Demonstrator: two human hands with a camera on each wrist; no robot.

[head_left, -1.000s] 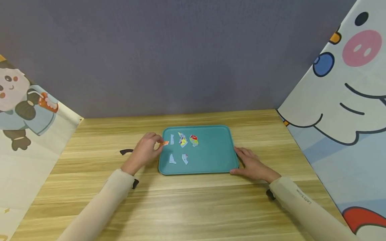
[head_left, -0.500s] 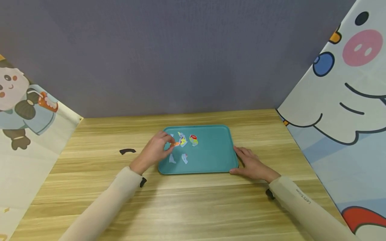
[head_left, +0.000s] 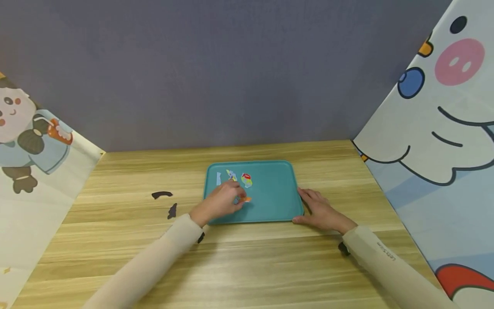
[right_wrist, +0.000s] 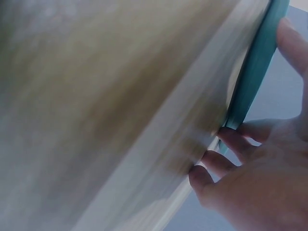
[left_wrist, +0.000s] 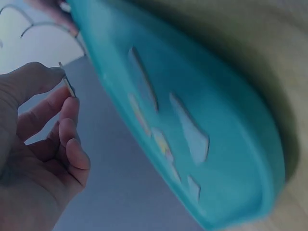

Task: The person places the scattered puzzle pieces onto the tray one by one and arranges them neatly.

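Note:
My left hand (head_left: pixel 224 199) is over the teal tray (head_left: pixel 275 189). Between thumb and fingertip it pinches a small flat orange piece (head_left: pixel 248 199), seen edge-on as a thin piece (left_wrist: pixel 67 82) in the left wrist view. On the tray lie a pale strip (head_left: pixel 218 178), a yellow-and-purple patterned piece (head_left: pixel 231 174) and a red-and-yellow piece (head_left: pixel 246 179), all jagged like puzzle pieces. A pale wedge-shaped piece (left_wrist: pixel 191 132) also shows in the left wrist view; the left hand mostly covers the tray's lower pieces in the head view. My right hand (head_left: pixel 322 212) rests against the tray's right edge, fingers loosely bent.
Two dark, irregular flat pieces lie on the wooden table left of the tray: a curved one (head_left: pixel 162 194) and a jagged one (head_left: pixel 172 210). A grey panel (head_left: pixel 231 77) stands behind the table, with cartoon-printed panels on both sides.
My left hand has carried the orange piece rightward and nearer from the tray's left edge, past the upper pieces. The jagged dark piece has come into sight. My right hand stays in place.

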